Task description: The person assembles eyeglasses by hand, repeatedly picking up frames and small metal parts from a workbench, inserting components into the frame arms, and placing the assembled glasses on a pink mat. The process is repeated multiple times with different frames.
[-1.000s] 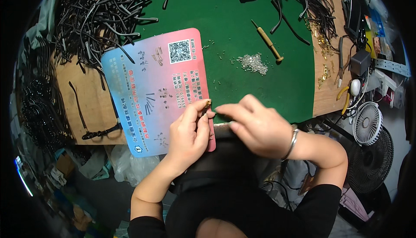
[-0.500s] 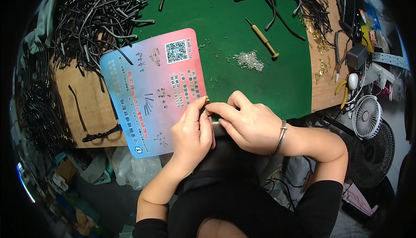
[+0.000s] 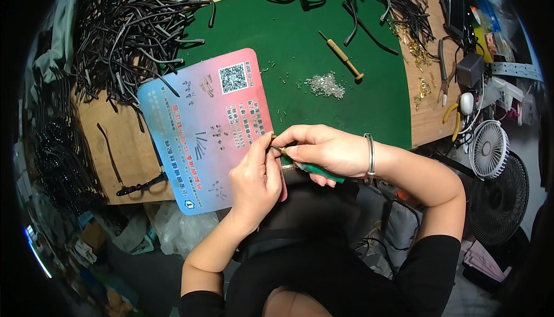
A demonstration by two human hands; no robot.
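The left hand (image 3: pixel 255 174) pinches a tiny gold-and-dark piece (image 3: pixel 273 137) in its fingertips above the pink edge of the blue-and-pink printed mat (image 3: pixel 173 170), presumably to steady it; the fingers hide its shape. The right hand (image 3: pixel 330 150) is curled around a green-handled tool (image 3: pixel 324 172), fingertips just beside the left ones, a close grip that probably favours fine control. Small metal fittings (image 3: pixel 200 145) lie in separate groups on the printed mat, likely to keep kinds apart, while a loose pile of tiny silvery parts (image 3: pixel 326 85) sits near the hands on the dark-green mat (image 3: pixel 358 115).
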